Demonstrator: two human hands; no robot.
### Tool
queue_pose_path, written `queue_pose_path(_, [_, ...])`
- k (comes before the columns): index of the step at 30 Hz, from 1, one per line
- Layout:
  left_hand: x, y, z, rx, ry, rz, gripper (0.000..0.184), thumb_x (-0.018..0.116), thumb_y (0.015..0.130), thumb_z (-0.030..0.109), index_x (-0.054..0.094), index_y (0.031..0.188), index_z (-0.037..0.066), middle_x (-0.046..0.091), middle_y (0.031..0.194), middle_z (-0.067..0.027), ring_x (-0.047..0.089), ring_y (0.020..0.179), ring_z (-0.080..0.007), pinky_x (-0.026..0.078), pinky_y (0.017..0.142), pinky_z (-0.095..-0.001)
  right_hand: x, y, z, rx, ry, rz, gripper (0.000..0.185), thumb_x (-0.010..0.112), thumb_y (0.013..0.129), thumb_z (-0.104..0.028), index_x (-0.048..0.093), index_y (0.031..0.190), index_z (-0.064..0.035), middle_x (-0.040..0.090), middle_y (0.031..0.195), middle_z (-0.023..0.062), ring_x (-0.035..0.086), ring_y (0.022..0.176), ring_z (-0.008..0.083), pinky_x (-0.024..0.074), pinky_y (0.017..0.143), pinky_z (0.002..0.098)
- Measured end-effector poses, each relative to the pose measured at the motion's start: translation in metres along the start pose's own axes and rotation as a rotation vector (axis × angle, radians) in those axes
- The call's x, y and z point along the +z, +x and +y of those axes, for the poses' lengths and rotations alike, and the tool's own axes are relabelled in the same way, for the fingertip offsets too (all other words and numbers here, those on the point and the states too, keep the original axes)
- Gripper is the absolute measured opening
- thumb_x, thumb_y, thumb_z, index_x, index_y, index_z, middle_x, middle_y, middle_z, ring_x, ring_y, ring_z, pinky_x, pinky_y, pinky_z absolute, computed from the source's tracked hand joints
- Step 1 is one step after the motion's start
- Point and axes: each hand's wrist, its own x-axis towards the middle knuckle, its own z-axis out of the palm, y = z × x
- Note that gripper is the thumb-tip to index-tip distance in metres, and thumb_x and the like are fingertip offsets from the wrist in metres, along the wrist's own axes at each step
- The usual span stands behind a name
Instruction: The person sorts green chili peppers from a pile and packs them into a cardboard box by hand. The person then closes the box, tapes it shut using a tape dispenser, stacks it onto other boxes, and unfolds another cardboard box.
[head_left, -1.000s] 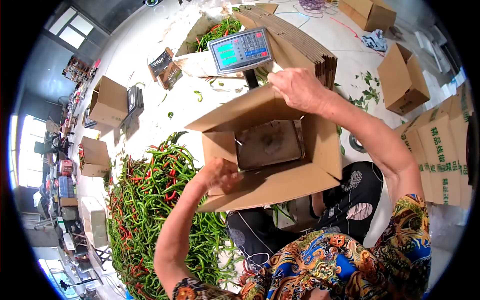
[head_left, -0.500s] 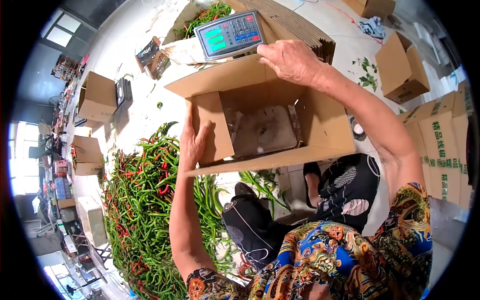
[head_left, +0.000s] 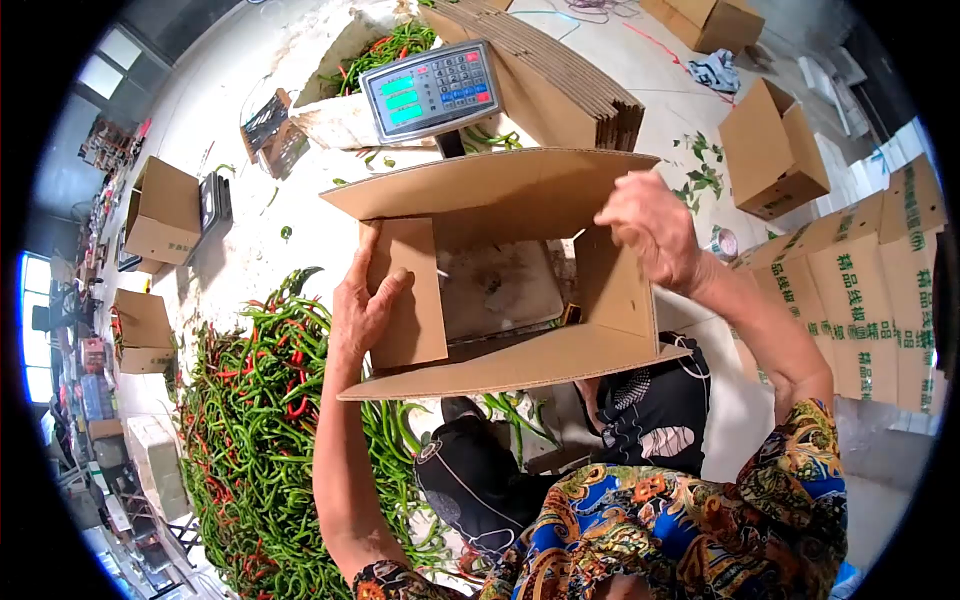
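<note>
An open cardboard box (head_left: 520, 378) is held in front of me, its long flaps spread toward and away from me. Through its open bottom shows the stained platform of a scale (head_left: 497, 290). My left hand (head_left: 365, 305) grips the box's left end, thumb over the folded-in end flap (head_left: 412, 300). At the right end, my right hand (head_left: 655, 228) is closed with curled fingers at the upper corner, by the right end panel (head_left: 615, 285). Just beyond the far flap stands the scale's display and keypad (head_left: 430, 90), lit green.
A large heap of green and red chili peppers (head_left: 260, 430) covers the floor at left. Flattened cardboard sheets (head_left: 545, 75) stand beyond the scale. Printed cartons (head_left: 860, 310) are at right, another open box (head_left: 775, 150) behind them. More boxes (head_left: 165, 215) sit at far left.
My right hand has let go of the far flap and moved to the box's right end. My left hand stays on the left end. The view has shifted slightly.
</note>
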Motion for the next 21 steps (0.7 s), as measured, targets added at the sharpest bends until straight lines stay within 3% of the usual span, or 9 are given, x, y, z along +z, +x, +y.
queue_pose_path(3, [0.006,0.007,-0.006,0.038,0.039,0.049,0.066,0.067,0.087,0.029,0.042,0.144,0.008,0.052,0.137,-0.0215,0.051,0.127,-0.0296,0.041,0.104,-0.0367,0.024,0.003,-0.001,-0.103,0.04,0.055,0.011,0.065,0.089,-0.019,0.063,0.089,-0.0077,0.06,0.073,0.0045,0.059,0.07,0.0248,0.0478,0.079,0.0383])
queue_pose_path(5, [0.006,0.015,0.01,0.014,0.044,0.035,0.062,0.065,0.089,0.025,0.042,0.143,0.008,0.053,0.137,-0.0187,0.054,0.125,-0.0317,0.044,0.102,-0.0361,0.06,0.003,0.012,-0.116,-0.078,-0.118,0.014,0.066,0.088,-0.02,0.063,0.094,-0.0073,0.054,0.067,0.0039,0.055,0.065,0.0236,0.0472,0.075,0.035])
queue_pose_path(6, [0.007,0.015,0.011,0.03,0.043,0.044,0.061,0.064,0.089,0.024,0.042,0.143,0.008,0.053,0.137,-0.0185,0.054,0.124,-0.0317,0.044,0.102,-0.0364,0.072,0.011,0.008,0.001,-0.057,-0.287,0.024,0.068,0.083,-0.011,0.062,0.104,-0.0015,0.064,0.085,0.0081,0.058,0.073,0.026,0.0473,0.077,0.037])
queue_pose_path(7, [0.006,0.016,0.011,0.049,0.044,0.055,0.06,0.063,0.09,0.023,0.041,0.143,0.008,0.053,0.137,-0.0184,0.054,0.124,-0.0316,0.044,0.101,-0.0367,0.088,0.016,0.013,-0.034,-0.152,-0.352,0.04,0.07,0.081,-0.016,0.057,0.117,-0.004,0.063,0.094,0.0083,0.059,0.08,0.0258,0.0479,0.077,0.0343])
queue_pose_path(9, [0.005,0.014,0.01,0.073,0.101,0.053,0.061,0.064,0.089,0.022,0.041,0.144,0.008,0.054,0.137,-0.0176,0.054,0.124,-0.0308,0.044,0.101,-0.0367,0.111,0.031,0.012,-0.034,-0.104,-0.199,0.054,0.073,0.077,-0.02,0.054,0.126,-0.0081,0.059,0.118,0.0098,0.059,0.097,0.0258,0.0475,0.083,0.0354])
queue_pose_path(12, [0.011,0.012,0.003,0.061,0.048,0.076,0.062,0.065,0.088,0.02,0.041,0.144,0.008,0.053,0.135,-0.0215,0.053,0.124,-0.0332,0.042,0.103,-0.0383,0.141,0.038,-0.001,-0.322,-0.008,-0.336,0.068,0.073,0.075,-0.027,0.047,0.137,-0.0158,0.04,0.148,0.008,0.044,0.129,0.0255,0.0429,0.096,0.0412])
queue_pose_path(17, [0.014,-0.013,-0.02,0.149,-0.169,0.054,0.058,0.061,0.09,0.01,0.04,0.144,0.003,0.043,0.143,-0.0199,0.041,0.133,-0.0288,0.032,0.111,-0.0374,0.187,0.009,-0.013,-0.352,0.058,-0.551,0.071,0.063,0.088,-0.036,0.03,0.149,-0.0197,0.021,0.158,0.0021,0.029,0.14,0.0265,0.0367,0.104,0.0454])
queue_pose_path(18, [0.011,-0.023,-0.011,0.105,-0.159,0.03,0.053,0.054,0.094,0.014,0.039,0.144,0.003,0.038,0.148,-0.0186,0.036,0.138,-0.0269,0.028,0.113,-0.0373,0.188,0.006,-0.013,-0.353,0.093,-0.564,0.071,0.063,0.088,-0.035,0.03,0.149,-0.0199,0.021,0.158,0.0012,0.029,0.14,0.0262,0.0363,0.104,0.0462])
queue_pose_path(21, [-0.005,-0.058,0.017,-0.112,-0.624,-0.008,0.065,0.048,0.098,0.042,0.031,0.149,0.004,0.03,0.154,-0.0177,0.028,0.142,-0.0299,0.022,0.115,-0.0409,0.188,0.003,-0.011,-0.326,0.159,-0.57,0.071,0.064,0.088,-0.034,0.03,0.149,-0.0198,0.023,0.158,-0.0003,0.029,0.14,0.0254,0.0371,0.103,0.0465])
